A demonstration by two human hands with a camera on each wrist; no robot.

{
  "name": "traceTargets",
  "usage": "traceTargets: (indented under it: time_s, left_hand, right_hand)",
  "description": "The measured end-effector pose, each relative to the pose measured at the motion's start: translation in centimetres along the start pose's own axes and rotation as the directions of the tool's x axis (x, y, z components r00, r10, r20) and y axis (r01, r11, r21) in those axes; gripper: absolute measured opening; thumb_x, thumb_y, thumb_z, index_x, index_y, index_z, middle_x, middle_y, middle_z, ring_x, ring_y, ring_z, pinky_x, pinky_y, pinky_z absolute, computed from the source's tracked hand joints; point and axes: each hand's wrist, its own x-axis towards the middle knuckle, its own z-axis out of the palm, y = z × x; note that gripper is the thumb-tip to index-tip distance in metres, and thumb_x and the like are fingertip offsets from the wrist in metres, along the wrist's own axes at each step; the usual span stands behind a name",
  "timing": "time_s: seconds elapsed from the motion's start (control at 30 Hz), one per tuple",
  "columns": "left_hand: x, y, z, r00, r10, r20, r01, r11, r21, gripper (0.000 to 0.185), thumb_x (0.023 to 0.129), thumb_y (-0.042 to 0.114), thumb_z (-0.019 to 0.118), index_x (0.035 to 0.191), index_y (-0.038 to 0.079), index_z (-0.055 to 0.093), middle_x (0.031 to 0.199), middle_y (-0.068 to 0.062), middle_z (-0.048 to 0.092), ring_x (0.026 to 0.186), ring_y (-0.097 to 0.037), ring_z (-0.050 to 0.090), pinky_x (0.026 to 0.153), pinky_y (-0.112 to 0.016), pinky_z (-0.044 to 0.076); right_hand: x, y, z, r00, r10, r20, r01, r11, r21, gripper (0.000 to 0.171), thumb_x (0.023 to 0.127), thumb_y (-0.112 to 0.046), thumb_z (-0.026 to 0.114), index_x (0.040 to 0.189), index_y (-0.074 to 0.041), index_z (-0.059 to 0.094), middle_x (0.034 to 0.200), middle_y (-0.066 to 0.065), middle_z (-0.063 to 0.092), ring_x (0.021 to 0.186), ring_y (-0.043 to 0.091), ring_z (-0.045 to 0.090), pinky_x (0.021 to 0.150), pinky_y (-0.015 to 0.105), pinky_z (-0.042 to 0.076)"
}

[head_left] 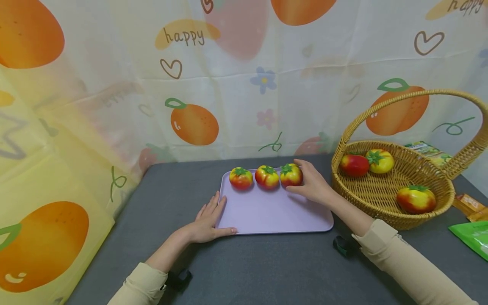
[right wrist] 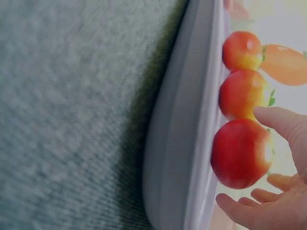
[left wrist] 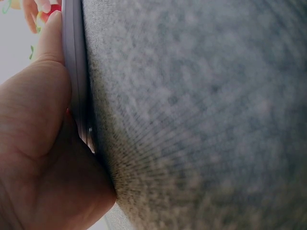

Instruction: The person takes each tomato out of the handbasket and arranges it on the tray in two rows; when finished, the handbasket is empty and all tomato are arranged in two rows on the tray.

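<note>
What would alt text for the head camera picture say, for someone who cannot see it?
A person's right hand touches the rightmost of three tomatoes lined up on a lilac tray, while the left hand rests on the tray's left edge. A wicker basket beside it holds three more.

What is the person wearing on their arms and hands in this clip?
Both arms wear long beige sleeves that end near the wrists. The left hand and right hand are bare, with no gloves. A small dark device sits at each wrist, below the cuff.

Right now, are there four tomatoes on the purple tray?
No, only three tomatoes sit in a row on the purple tray; the other three are in the basket.
</note>
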Motion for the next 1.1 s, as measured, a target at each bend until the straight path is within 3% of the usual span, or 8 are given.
traceTargets:
  time_s: [0.27, 0.53, 0.7, 1.1]
  left_hand:
    - [0.1, 0.0, 0.1, 1.000, -0.001, -0.004, 0.001, 1.000, 0.006, 0.105, 0.088, 0.059, 0.061, 0.156, 0.003, 0.004, 0.161, -0.019, -0.012, 0.147, -0.036, -0.007, 0.113, -0.058, -0.003]
    - [0.1, -0.1, 0.1, 1.000, 0.006, -0.007, -0.005, 1.000, 0.008, 0.105, 0.088, 0.059, 0.062, 0.156, 0.003, 0.005, 0.161, -0.018, -0.012, 0.147, -0.037, -0.007, 0.113, -0.059, -0.003]
    - [0.1, -0.1, 0.1, 1.000, 0.015, -0.007, -0.014, 1.000, 0.004, 0.105, 0.088, 0.059, 0.062, 0.156, 0.002, 0.004, 0.161, -0.019, -0.012, 0.147, -0.037, -0.006, 0.113, -0.059, -0.003]
    - [0.2, -0.5, 0.3, 0.999, 0.037, -0.025, -0.037, 0.999, -0.005, 0.109, 0.086, 0.064, 0.060, 0.156, 0.002, 0.003, 0.161, -0.019, -0.013, 0.147, -0.037, -0.006, 0.113, -0.058, -0.004]
  right_hand:
    - [-1.1, -0.7, -0.8, 1.000, -0.015, -0.015, 0.015, 1.000, 0.020, 0.084, 0.083, -0.022, 0.079, 0.147, 0.004, 0.031, 0.146, 0.026, 0.035, 0.133, 0.042, 0.036, 0.108, 0.057, 0.029]
    - [-2.6, -1.8, -2.1, 0.998, -0.053, -0.029, 0.054, 0.997, 0.058, 0.080, 0.085, -0.022, 0.078, 0.147, 0.000, 0.032, 0.146, 0.023, 0.037, 0.129, 0.039, 0.042, 0.097, 0.054, 0.043]
    - [-3.8, -2.3, -3.1, 0.999, -0.032, -0.022, 0.034, 0.993, 0.109, 0.078, 0.085, -0.019, 0.077, 0.147, -0.004, 0.033, 0.146, 0.021, 0.037, 0.132, 0.038, 0.039, 0.095, 0.053, 0.045]
    - [-7.2, -2.4, -6.7, 0.993, -0.043, -0.112, 0.052, 0.995, 0.079, 0.061, 0.087, -0.021, 0.076, 0.140, -0.010, 0.048, 0.136, 0.014, 0.052, 0.118, 0.033, 0.055, 0.084, 0.045, 0.053]
